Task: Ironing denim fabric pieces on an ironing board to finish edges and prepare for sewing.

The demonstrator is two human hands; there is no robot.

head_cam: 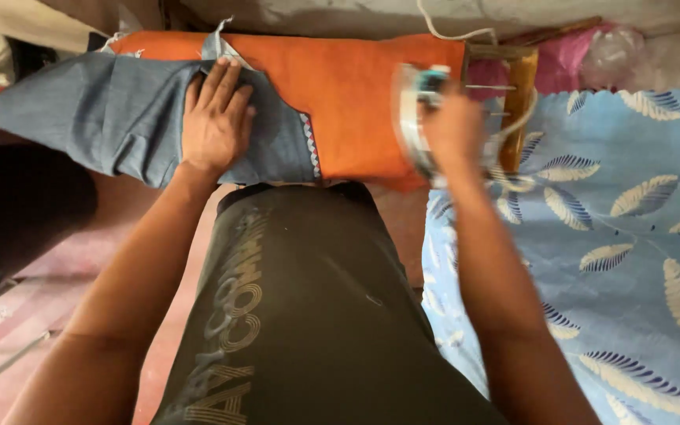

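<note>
Grey-blue cloth [120, 118] was pressed flat on the orange-covered ironing board [348, 94].

The left hand [214, 118] was laid open on the cloth, fingers spread. At 3 o'clock from it, the blurred iron [419, 118] was gripped by the right hand [454, 130], near the leaf-patterned blue sheet [615, 236].
</note>
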